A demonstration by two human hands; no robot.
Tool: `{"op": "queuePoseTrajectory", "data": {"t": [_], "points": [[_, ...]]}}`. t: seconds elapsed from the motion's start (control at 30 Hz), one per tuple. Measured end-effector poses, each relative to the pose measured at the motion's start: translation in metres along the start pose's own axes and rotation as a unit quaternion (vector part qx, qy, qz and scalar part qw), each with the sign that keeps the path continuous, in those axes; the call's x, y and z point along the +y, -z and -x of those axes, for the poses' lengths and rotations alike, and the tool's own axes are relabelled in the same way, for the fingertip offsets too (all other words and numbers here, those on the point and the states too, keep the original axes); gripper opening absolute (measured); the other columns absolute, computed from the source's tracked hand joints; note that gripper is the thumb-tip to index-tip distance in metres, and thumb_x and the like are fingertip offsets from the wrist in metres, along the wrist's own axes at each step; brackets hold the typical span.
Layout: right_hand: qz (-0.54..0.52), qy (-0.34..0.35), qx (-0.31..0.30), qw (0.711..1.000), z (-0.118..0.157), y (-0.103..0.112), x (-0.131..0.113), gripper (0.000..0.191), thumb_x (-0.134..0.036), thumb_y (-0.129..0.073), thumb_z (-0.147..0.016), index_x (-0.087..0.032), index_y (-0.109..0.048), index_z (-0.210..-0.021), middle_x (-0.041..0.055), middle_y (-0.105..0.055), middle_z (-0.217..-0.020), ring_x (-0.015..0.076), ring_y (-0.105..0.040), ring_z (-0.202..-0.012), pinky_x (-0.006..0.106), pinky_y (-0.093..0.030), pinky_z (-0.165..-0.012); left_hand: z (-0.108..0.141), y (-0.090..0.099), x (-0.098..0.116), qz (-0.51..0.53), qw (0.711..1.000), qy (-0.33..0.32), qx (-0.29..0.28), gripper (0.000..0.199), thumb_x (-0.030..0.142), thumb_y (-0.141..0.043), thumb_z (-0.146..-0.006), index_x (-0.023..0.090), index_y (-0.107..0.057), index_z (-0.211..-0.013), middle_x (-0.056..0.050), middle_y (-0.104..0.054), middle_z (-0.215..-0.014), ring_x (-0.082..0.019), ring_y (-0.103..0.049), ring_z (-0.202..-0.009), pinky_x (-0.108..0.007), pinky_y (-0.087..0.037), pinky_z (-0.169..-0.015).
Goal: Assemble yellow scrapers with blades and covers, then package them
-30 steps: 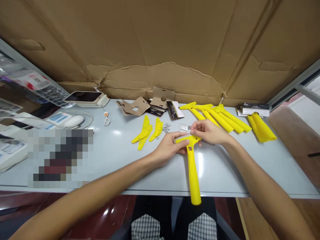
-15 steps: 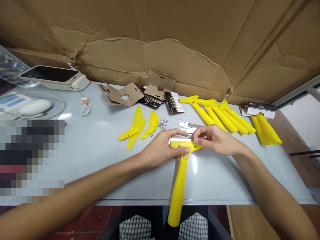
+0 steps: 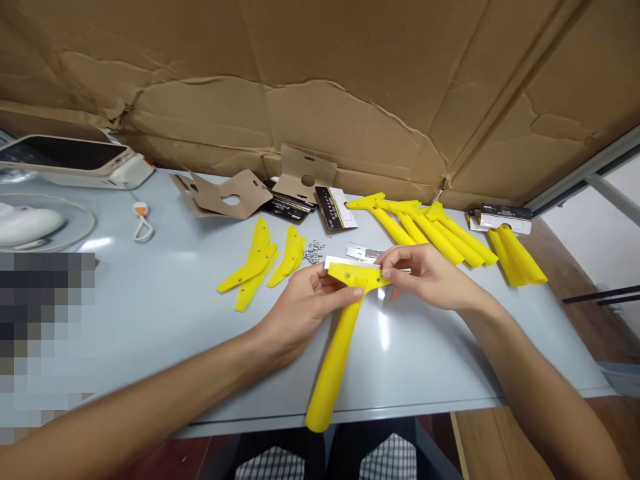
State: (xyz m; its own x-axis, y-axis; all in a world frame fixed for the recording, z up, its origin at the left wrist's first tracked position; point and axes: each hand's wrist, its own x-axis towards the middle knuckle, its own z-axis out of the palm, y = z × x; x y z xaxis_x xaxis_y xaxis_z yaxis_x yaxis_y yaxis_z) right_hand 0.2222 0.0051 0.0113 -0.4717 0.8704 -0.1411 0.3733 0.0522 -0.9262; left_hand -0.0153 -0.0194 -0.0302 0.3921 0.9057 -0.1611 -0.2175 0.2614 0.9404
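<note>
Yellow tool (image 3: 335,360) is being held above the near part of the table (image 3: 150,300), its head pointing away from the person and its handle slanting back over the front edge. Left hand (image 3: 300,300) is grasping the head, the thumb pressing on its upper face and the fingers curling beneath; this grip is apparently steadying the pale strip (image 3: 350,261) along the far edge. One screw (image 3: 347,275) is sitting in the head. Right hand (image 3: 430,277) is pinching at the head's right end, beside a second hole, probably for fine positioning; whether its fingertips are gripping a small part, I cannot tell.

Loose screws (image 3: 314,252), yellow plates (image 3: 260,253) and metal blades (image 3: 356,251) are lying just beyond the hands, seemingly grouped by kind for short reaches. Spare handles (image 3: 435,237) are lying side by side farther back, presumably for easy picking.

As to labelling, a black-and-white card (image 3: 330,210) is showing a yellow line and small print, too small for reading. Dark packaging (image 3: 507,213) at the far right is bearing pale lettering, likewise illegible. Brown cards (image 3: 250,190) are showing punched holes. No brand is reading clearly.
</note>
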Motion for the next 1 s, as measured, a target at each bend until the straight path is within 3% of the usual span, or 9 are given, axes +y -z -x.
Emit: {"op": "queuePoseTrajectory", "data": {"t": [0.13, 0.23, 0.33, 0.5, 0.8, 0.87, 1.0], "points": [[0.195, 0.085, 0.045, 0.976, 0.006, -0.005, -0.007, 0.011, -0.024, -0.066, -0.096, -0.023, -0.07, -0.086, 0.0114, -0.071, -0.129, 0.0274, -0.069, -0.118, 0.04, -0.059, -0.089, 0.002, -0.003, -0.001, 0.052, 0.998, 0.018, 0.019, 0.033, 0.027, -0.088, -0.08, 0.019, -0.076, -0.11, -0.011, -0.08, -0.118, -0.029, -0.076, -0.106, -0.051, -0.061, -0.103], [0.234, 0.116, 0.036, 0.965, 0.009, -0.008, -0.011, 0.011, -0.022, -0.063, -0.099, -0.023, -0.069, -0.09, 0.0106, -0.069, -0.134, 0.0262, -0.068, -0.121, 0.046, -0.054, -0.103, 0.005, -0.007, 0.001, 0.087, 0.995, 0.046, 0.028, 0.032, 0.027, -0.091, -0.079, 0.017, -0.076, -0.106, -0.011, -0.079, -0.113, -0.023, -0.074, -0.091, -0.046, -0.066, -0.092], [0.238, 0.124, 0.042, 0.962, 0.009, -0.009, -0.011, 0.011, -0.02, -0.062, -0.098, -0.021, -0.07, -0.091, 0.0105, -0.069, -0.132, 0.0259, -0.067, -0.123, 0.046, -0.051, -0.105, 0.009, -0.013, 0.004, 0.123, 0.99, 0.064, 0.029, 0.037, 0.026, -0.094, -0.078, 0.014, -0.074, -0.107, -0.012, -0.078, -0.114, -0.021, -0.071, -0.092, -0.043, -0.068, -0.087], [0.18, 0.066, 0.07, 0.979, 0.008, -0.011, -0.011, 0.012, -0.02, -0.065, -0.093, -0.02, -0.073, -0.083, 0.0106, -0.072, -0.121, 0.024, -0.07, -0.109, 0.037, -0.056, -0.083, 0.012, -0.016, 0.006, 0.146, 0.987, 0.064, 0.03, 0.043, 0.022, -0.094, -0.078, 0.013, -0.074, -0.114, -0.014, -0.076, -0.121, -0.023, -0.071, -0.1, -0.043, -0.068, -0.088], [0.142, 0.028, 0.093, 0.985, 0.009, -0.017, -0.014, 0.008, -0.021, -0.068, -0.088, -0.02, -0.067, -0.08, 0.0064, -0.074, -0.099, 0.0205, -0.068, -0.088, 0.035, -0.054, -0.073, 0.009, -0.015, 0.007, 0.138, 0.989, 0.054, 0.019, 0.039, 0.021, -0.093, -0.079, 0.013, -0.074, -0.112, -0.013, -0.078, -0.12, -0.02, -0.072, -0.094, -0.041, -0.067, -0.091], [0.082, -0.002, 0.095, 0.992, 0.007, -0.017, -0.012, 0.007, -0.024, -0.072, -0.088, -0.021, -0.065, -0.086, 0.0042, -0.072, -0.094, 0.0191, -0.068, -0.083, 0.034, -0.055, -0.07, 0.009, -0.015, 0.008, 0.143, 0.988, 0.053, 0.017, 0.04, 0.021, -0.092, -0.08, 0.013, -0.074, -0.115, -0.013, -0.078, -0.121, -0.021, -0.073, -0.096, -0.041, -0.068, -0.09], [-0.086, -0.046, 0.062, 0.993, 0.005, -0.012, -0.011, 0.027, -0.027, -0.084, -0.082, -0.021, -0.062, -0.095, 0.0003, -0.071, -0.088, 0.0162, -0.071, -0.072, 0.031, -0.058, -0.063, 0.011, -0.014, 0.011, 0.153, 0.987, 0.049, 0.007, 0.038, 0.02, -0.091, -0.083, 0.014, -0.076, -0.117, -0.013, -0.077, -0.124, -0.024, -0.074, -0.102, -0.04, -0.069, -0.088]]}}
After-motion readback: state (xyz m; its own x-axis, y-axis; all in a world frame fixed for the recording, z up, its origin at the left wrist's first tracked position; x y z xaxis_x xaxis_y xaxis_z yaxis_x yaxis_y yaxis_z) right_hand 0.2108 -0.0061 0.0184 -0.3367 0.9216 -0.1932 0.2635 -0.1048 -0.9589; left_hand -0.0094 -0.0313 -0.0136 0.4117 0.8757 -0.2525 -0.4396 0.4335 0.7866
